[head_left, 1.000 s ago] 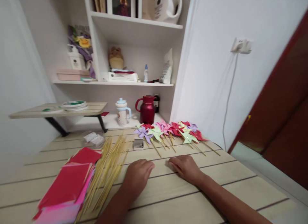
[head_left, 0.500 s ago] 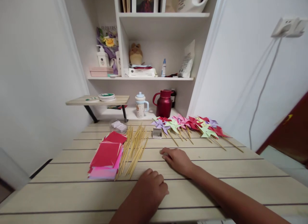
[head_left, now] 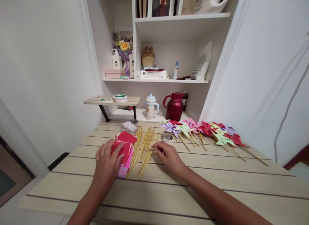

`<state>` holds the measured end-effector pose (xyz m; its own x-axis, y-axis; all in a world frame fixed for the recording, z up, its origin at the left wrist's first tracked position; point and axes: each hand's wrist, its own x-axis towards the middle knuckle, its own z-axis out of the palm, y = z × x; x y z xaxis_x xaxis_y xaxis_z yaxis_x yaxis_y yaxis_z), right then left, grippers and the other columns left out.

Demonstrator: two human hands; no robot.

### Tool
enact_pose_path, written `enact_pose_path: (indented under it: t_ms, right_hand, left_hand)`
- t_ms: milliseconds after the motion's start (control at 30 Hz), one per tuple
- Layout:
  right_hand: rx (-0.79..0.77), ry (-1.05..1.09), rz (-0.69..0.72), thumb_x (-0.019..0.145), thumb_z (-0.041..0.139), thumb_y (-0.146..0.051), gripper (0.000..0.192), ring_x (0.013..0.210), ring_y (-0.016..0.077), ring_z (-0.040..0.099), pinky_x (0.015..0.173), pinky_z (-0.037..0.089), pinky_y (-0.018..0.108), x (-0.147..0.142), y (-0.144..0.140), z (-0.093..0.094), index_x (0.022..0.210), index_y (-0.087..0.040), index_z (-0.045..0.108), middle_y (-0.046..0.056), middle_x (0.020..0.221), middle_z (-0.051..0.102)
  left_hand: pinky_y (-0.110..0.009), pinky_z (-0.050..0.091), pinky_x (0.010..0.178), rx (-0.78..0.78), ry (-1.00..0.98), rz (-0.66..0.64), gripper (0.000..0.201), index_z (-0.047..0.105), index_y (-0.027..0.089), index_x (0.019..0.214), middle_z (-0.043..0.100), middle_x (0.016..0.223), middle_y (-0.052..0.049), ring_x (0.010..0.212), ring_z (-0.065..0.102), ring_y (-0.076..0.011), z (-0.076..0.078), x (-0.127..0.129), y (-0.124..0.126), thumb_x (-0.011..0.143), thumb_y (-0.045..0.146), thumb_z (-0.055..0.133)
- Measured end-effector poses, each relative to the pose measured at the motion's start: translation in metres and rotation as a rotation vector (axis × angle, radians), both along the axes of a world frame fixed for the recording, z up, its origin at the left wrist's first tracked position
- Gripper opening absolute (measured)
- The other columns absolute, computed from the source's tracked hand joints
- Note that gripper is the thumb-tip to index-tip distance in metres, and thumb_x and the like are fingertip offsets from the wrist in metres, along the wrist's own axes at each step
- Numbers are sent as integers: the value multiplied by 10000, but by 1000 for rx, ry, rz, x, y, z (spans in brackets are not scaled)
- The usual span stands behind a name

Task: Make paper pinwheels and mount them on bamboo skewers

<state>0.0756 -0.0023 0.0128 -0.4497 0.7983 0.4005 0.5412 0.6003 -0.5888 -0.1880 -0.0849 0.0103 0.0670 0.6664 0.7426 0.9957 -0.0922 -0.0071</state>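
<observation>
My left hand [head_left: 106, 160] lies over the stack of coloured paper sheets [head_left: 127, 137], fingers spread across the top red one; whether it presses down on the paper I cannot tell. Pink and lilac sheets show at the stack's lower edge. Beside the stack lies a loose pile of thin wooden sticks [head_left: 144, 148]. At the right edge of this pile is my right hand [head_left: 170, 158], its index finger and thumb apart and nothing visible between them. Just beyond it stands a small open box [head_left: 167, 135], its contents too small to make out.
Several finished paper pinwheels [head_left: 205, 130] on sticks lie at the back right. A clear container [head_left: 129, 126] holds white packets behind the paper. Further back stand a small raised shelf [head_left: 135, 100], a cup with a handle [head_left: 150, 110] and a red jug [head_left: 175, 107].
My left hand has moved left and forward from the table's front onto the paper stack, its fingers opening. My right hand is now nearer the sticks. The view has turned slightly left.
</observation>
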Motion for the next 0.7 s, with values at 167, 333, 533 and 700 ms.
enact_pose_path:
  t_ms: [167, 333, 533, 700]
  right_hand:
    - [204, 23, 186, 884, 521, -90, 299, 1105, 235, 566, 967, 376, 409, -51, -2, 16, 1086, -249, 673, 45, 1121, 707]
    - [217, -73, 374, 911, 482, -90, 411, 1366, 256, 403, 1094, 241, 485, -88, 1, 12, 1247, -299, 595, 12, 1320, 643]
    - [49, -82, 375, 975, 430, -200, 346, 1218, 252, 561, 1025, 372, 450, -93, 13, -7, 1264, -288, 598, 60, 1261, 672]
    - [26, -45, 405, 973, 458, -237, 329, 1129, 229, 610, 974, 440, 386, -88, 18, -14, 1270, -238, 601, 76, 1234, 684]
  left_hand:
    - [-518, 310, 1086, -345, -110, 114, 338, 694, 241, 1172, 588, 1375, -109, 1353, 417, -312, -11, -23, 13, 941, 265, 448]
    - [-529, 297, 1088, -531, -168, 136, 388, 622, 258, 1280, 542, 1435, -104, 1378, 398, -306, -11, -31, 7, 926, 329, 478]
    - [-580, 282, 1088, -673, -229, 2, 495, 533, 250, 1362, 480, 1483, -142, 1360, 438, -310, -1, -41, 1, 890, 399, 533]
    - [-509, 302, 1113, -756, -247, -83, 600, 499, 281, 1394, 445, 1513, -118, 1398, 392, -285, 6, -53, 1, 820, 383, 637]
